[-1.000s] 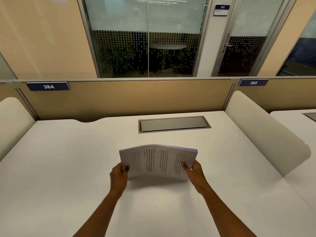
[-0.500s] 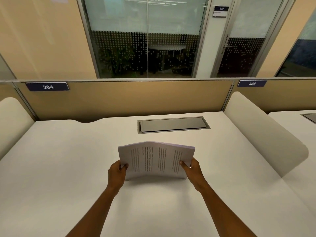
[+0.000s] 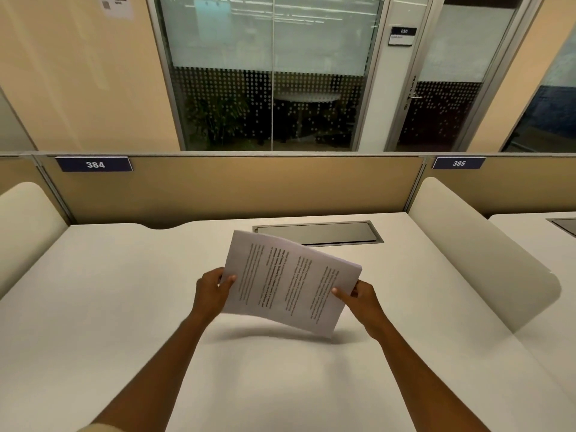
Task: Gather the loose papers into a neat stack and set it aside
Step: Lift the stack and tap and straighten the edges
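A stack of printed white papers is held up off the white desk, tilted so its left side is higher and its right corner dips toward the desktop. My left hand grips the stack's left edge with the thumb on the front sheet. My right hand grips the right edge the same way. The sheets bow slightly in the middle. A shadow lies on the desk under the stack.
A grey cable hatch is set into the desk behind the papers. Rounded cream dividers stand at the left and right. A tan partition labelled 384 closes the far edge.
The stack was standing level on its lower edge on the desk. It has now been lifted and rotated, left side up and right side down. Both hands kept their grip.
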